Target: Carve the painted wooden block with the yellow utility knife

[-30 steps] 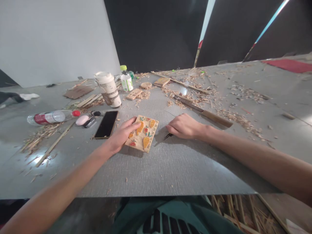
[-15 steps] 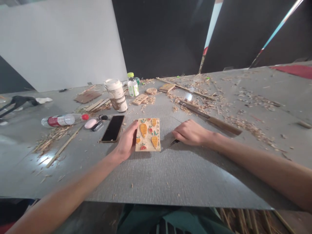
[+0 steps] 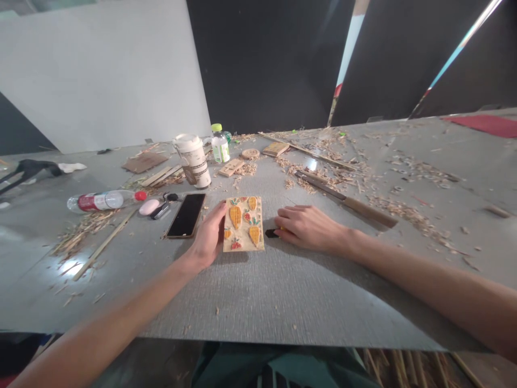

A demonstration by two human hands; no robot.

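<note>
Two bare hands at work: the left hand [image 3: 208, 240] grasps one rectangular tan wooden plaque with raised orange and red motifs [image 3: 244, 226] by its left edge, face up, mid-table; the right hand [image 3: 305, 227], on the table, curls around one small black-tipped tool [image 3: 271, 233], hiding most of it. Around them, one long dark-bladed tool with a brown handle [image 3: 348, 201] lies beyond the right forearm; there's one toppled clear plastic bottle with a red cap [image 3: 107, 201], one tall cream cup [image 3: 194, 161], one black-screened phone [image 3: 186, 215] just beside the left hand, one small upright lime-capped bottle [image 3: 220, 151]. Pale wood shavings [image 3: 420, 213] litter the grey textured tabletop [image 3: 283, 302]; dark panels [image 3: 266, 64] rise behind.
</note>
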